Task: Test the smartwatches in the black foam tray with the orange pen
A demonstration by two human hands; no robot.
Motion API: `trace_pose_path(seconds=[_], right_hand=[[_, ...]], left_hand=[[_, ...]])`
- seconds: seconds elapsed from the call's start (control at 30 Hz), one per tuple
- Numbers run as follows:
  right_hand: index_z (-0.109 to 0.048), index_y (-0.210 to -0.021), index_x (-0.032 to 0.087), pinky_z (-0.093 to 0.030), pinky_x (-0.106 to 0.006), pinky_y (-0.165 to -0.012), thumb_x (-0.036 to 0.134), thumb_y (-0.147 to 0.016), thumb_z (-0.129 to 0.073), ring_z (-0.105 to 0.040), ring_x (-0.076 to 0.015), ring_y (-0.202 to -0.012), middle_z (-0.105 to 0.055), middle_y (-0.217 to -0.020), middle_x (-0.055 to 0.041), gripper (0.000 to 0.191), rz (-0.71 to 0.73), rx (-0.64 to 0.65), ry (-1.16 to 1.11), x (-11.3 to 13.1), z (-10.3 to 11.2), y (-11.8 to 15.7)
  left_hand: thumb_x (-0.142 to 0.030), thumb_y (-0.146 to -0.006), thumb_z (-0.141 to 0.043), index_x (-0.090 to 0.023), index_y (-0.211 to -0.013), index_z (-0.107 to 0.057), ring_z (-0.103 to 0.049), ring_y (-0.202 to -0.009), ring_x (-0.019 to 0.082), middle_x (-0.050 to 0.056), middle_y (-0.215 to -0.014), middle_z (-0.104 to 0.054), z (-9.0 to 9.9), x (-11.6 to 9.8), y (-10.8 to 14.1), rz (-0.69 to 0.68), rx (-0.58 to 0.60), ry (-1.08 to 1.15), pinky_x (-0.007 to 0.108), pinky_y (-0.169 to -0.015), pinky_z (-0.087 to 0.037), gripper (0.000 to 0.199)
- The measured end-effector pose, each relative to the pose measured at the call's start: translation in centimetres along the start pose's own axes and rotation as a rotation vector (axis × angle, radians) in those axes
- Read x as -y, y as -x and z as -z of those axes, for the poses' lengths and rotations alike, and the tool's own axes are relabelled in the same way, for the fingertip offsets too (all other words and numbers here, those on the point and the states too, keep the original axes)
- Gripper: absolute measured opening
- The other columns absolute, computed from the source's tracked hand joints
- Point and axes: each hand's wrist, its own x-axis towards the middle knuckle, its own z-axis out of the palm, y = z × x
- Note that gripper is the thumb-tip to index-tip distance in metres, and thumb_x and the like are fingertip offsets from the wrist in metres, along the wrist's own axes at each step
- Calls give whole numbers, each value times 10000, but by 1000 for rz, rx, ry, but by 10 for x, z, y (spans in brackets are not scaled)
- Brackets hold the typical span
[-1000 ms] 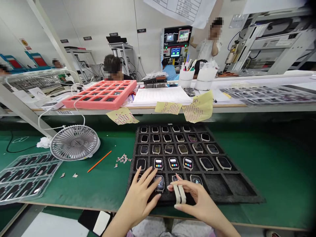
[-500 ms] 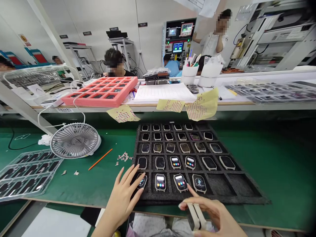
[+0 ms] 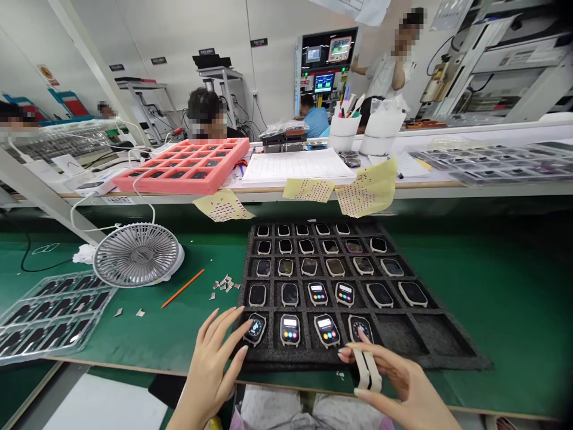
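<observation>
- The watches (image 3: 326,330) are judged light, stiff and fragile; they are best taken by the case edges. They are seated in the bottom row of the black foam tray (image 3: 447,352) on the counter (image 3: 505,286).
- The left grip (image 3: 215,358) is held open beside the end watch (image 3: 255,328).
- A white double strip (image 3: 367,370) is pinched in the right grip (image 3: 398,373).

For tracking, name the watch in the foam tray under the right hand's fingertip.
It is the rightmost watch of the near row, beside the two empty slots; it is the only one the right hand touches.
</observation>
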Motion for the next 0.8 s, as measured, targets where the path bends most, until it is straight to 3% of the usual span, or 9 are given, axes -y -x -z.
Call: trace_pose_path(seconds=[0.13, 0.23, 0.43, 0.6, 0.8], right_hand=[[-723, -1040, 211, -371, -481, -1066, 298, -644, -790, -612, -357, -1116, -734, -1060, -133, 411, 11, 56, -26, 2, 4, 10], [-715, -1048, 213, -311, -505, -1099, 260, -660, -779, -595, -344, -1143, -731, -1072, -121, 396, 19, 25, -5, 10, 7, 4], [-708, -1015, 179, -259, -523, -1123, 269, -656, -781, -589, -338, -1150, -742, -1026, -120, 377, 38, -55, -36, 23, 1, -21], [-711, -1006, 178, -397, -487, -1049, 315, -640, -802, -641, -328, -1067, -742, -1014, -129, 402, 26, -44, -80, 18, 2, -24], [-704, -1028, 193, -460, -474, -974, 338, -629, -801, -672, -329, -997, -740, -1019, -145, 436, 5, 65, -158, 12, 13, 4]], left_hand=[[-258, -937, -428, -267, -1417, -389, -393, -1330, 254, 61, -1482, -394, -9, -2, -14, -18, 103, -64, 478, -1107, -301, 481], [-285, -929, -457, -274, -1419, -390, -378, -1345, 264, 54, -1491, -386, -13, 0, -15, -48, 134, -96, 485, -1124, -267, 494], [-253, -914, -418, -297, -1335, -501, -422, -1309, 259, 21, -1441, -459, -6, 14, 13, -103, 1, -42, 467, -1102, -310, 431], [-242, -915, -387, -310, -1358, -470, -466, -1258, 258, 23, -1417, -476, -5, 16, 18, -16, -82, -15, 457, -1054, -373, 456], [-217, -909, -415, -301, -1343, -480, -467, -1255, 259, 36, -1419, -464, -12, 8, 1, -55, -78, 24, 462, -1061, -363, 446]])
